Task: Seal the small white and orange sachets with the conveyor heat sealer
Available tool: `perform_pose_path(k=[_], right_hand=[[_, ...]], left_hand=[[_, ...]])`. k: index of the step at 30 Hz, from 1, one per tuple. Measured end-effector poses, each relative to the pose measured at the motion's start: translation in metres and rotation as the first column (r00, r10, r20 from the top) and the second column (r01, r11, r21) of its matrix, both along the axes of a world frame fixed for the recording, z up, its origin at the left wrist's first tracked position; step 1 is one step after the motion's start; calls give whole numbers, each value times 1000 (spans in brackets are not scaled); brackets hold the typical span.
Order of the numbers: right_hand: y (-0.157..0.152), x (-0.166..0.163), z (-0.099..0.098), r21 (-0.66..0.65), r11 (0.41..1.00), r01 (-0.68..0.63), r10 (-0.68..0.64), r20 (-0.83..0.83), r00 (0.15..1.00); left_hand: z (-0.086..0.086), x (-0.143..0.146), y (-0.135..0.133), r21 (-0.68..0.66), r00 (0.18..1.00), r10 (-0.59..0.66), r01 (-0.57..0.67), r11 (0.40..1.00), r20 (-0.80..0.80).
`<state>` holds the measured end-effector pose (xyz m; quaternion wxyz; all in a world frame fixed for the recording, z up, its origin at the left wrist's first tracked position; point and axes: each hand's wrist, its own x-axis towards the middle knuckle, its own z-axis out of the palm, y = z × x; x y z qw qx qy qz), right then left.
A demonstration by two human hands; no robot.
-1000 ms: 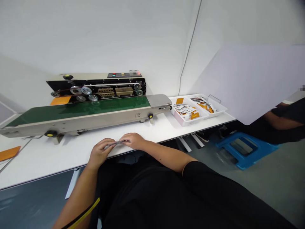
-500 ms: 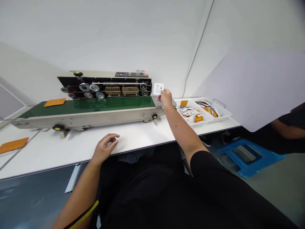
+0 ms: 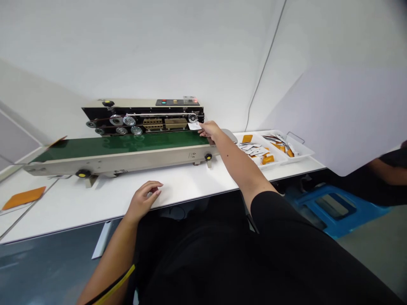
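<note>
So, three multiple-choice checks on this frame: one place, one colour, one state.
1. Where is the white sachet in the right hand?
A) In the tray
B) Over the green conveyor belt, by the sealer
C) On the stool

2. What colour is the flat piece at the left of the table?
A) Green
B) Blue
C) Orange

3. What state is the left hand in?
A) Empty, fingers curled, over the table
B) Holding a sachet
C) Inside the tray

1: B, the fingertips hold it at the belt's far edge.
2: C, it plainly shows orange.
3: A, nothing shows in that hand.
</note>
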<state>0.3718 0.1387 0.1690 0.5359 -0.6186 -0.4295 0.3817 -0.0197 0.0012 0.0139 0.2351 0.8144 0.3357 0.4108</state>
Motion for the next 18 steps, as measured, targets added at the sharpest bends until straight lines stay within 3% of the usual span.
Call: perform_pose_path(k=[2,4,6,8,10,11,13,15,18], right_hand=[[-9,12,-1,113,993,32,-57,223,973],[-24,35,-3,285,955,82,-202,423,883],[-44,70,-6,417,899,135,-351,500,792],[-68,115,-10,462,867,188,-446,551,705],[-93,165,-16,407,886,221,-453,661,598],[-106,189,-20,309,931,196,-365,750,552],[-129,232,-28,-9,993,120,-47,887,459],[-148,265,-39,-317,945,81,270,894,357],[-165,291,-54,-539,838,79,507,825,250]], left_hand=[[-1,-1,1,0,1000,-7,7,1000,-5],[-1,-1,3,-1,1000,-7,7,1000,-13],[-2,-2,5,-2,1000,-5,5,1000,-16],[-3,-2,7,-5,1000,-1,1,1000,-17],[-4,-2,7,-7,1000,6,-6,1000,-20],[-4,-1,7,-8,1000,12,-12,1000,-23],[-2,0,6,-7,999,29,-29,1000,-31],[0,2,5,-2,998,47,-47,999,-40],[4,5,4,6,997,64,-64,998,-53]])
